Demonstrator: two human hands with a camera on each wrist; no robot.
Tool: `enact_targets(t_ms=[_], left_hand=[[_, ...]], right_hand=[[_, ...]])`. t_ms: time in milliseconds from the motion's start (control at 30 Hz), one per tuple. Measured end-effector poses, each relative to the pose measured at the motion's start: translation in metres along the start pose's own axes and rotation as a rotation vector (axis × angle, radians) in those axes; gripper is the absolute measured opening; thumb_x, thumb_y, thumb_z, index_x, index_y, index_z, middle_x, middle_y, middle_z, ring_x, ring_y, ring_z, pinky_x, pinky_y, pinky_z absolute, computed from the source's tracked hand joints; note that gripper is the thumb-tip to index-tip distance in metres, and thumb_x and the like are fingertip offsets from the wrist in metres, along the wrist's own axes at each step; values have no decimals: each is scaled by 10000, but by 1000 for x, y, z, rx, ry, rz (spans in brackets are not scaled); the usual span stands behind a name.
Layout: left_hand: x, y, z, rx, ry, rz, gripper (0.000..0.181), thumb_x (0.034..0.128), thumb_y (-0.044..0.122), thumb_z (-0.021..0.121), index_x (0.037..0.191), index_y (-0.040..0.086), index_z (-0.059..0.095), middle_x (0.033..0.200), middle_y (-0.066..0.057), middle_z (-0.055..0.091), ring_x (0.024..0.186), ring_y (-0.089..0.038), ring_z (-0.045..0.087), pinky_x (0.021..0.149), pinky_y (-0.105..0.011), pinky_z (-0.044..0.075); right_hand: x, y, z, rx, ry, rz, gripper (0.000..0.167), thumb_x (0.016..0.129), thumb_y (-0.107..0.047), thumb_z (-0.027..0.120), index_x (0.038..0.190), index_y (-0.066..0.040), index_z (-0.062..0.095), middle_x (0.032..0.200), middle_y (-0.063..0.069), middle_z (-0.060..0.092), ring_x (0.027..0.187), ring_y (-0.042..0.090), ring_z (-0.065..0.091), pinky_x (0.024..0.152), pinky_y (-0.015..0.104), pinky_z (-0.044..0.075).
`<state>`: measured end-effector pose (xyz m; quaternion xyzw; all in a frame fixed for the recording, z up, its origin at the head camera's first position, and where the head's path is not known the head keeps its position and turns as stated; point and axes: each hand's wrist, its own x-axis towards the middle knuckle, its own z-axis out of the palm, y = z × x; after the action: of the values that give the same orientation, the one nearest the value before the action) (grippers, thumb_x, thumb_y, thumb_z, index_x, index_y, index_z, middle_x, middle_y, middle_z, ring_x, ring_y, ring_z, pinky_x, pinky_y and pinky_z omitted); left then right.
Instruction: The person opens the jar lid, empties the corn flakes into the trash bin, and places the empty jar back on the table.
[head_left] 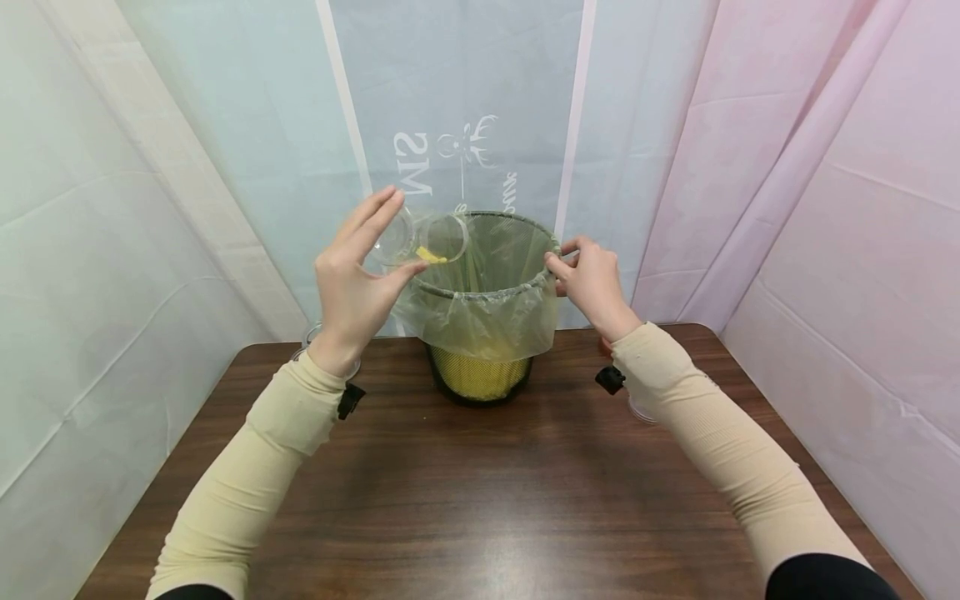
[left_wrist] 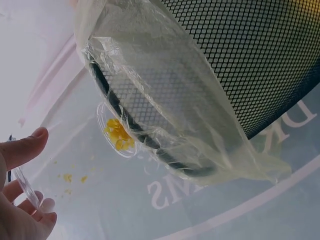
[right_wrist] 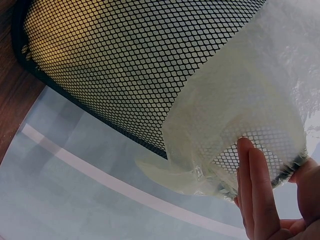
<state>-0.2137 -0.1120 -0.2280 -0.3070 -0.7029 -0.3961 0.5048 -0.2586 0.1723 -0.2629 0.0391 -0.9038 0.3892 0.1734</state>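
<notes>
My left hand (head_left: pixel 352 283) holds a clear plastic cup (head_left: pixel 446 218) between thumb and fingers, tipped on its side at the left of the bin's rim. Yellow pieces (head_left: pixel 430 255) lie at the cup's bin-side end; more yellow bits (left_wrist: pixel 67 177) show nearer the hand in the left wrist view. The mesh trash bin (head_left: pixel 480 375) stands upright, lined with a translucent plastic bag (head_left: pixel 487 321) folded over its rim. My right hand (head_left: pixel 596 279) pinches the bin's bagged rim at the right, its fingers (right_wrist: pixel 260 195) along the outside of the bag.
Behind my left wrist a clear container (head_left: pixel 311 333) is partly hidden. Beside my right wrist, part of another clear item (head_left: pixel 641 411) and a small red thing (head_left: pixel 604 346) show. The dark wooden table (head_left: pixel 480 483) has fabric walls (head_left: pixel 247 125) around it.
</notes>
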Motion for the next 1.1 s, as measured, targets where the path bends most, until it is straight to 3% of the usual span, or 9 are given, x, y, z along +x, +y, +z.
enact_targets(t_ms=[367, 533, 667, 800, 1100], left_hand=[[3, 0, 5, -1, -95, 175, 729, 572, -69, 855, 1250, 48, 614, 1301, -118, 593, 1256, -237, 511, 1086, -323, 374], [9, -2, 8, 10, -121, 198, 736, 572, -81, 850, 1256, 35, 606, 1290, -134, 594, 1243, -270, 515, 1073, -304, 387], [15, -5, 8, 67, -135, 178, 709, 611, 21, 860, 1266, 18, 590, 1287, -164, 588, 1221, -294, 524, 1064, -294, 393], [21, -8, 8, 132, -141, 68, 725, 622, 153, 878, 1272, 19, 585, 1261, -165, 600, 1166, -307, 530, 1018, -326, 415], [35, -18, 11, 129, -134, -367, 796, 586, 310, 902, 1276, 67, 587, 1190, -150, 602, 1063, -235, 546, 922, -326, 427]], right_hand=[[0, 2, 1, 6, 7, -15, 396, 935, -351, 552, 1139, -12, 562, 894, 159, 698, 617, 205, 703, 673, 401, 560], [1, 2, 1, -10, 10, -18, 402, 936, -354, 551, 1139, -7, 568, 893, 174, 699, 609, 194, 701, 664, 397, 556], [1, 2, 1, -3, 6, -21, 395, 937, -353, 547, 1134, -11, 565, 885, 168, 698, 635, 229, 707, 649, 390, 555], [0, 1, 1, 5, 2, -20, 385, 938, -349, 545, 1131, -16, 562, 879, 158, 695, 658, 257, 710, 628, 375, 551], [0, 1, 0, 9, -9, -6, 391, 945, -353, 538, 1137, -12, 553, 893, 169, 690, 690, 284, 710, 593, 341, 547]])
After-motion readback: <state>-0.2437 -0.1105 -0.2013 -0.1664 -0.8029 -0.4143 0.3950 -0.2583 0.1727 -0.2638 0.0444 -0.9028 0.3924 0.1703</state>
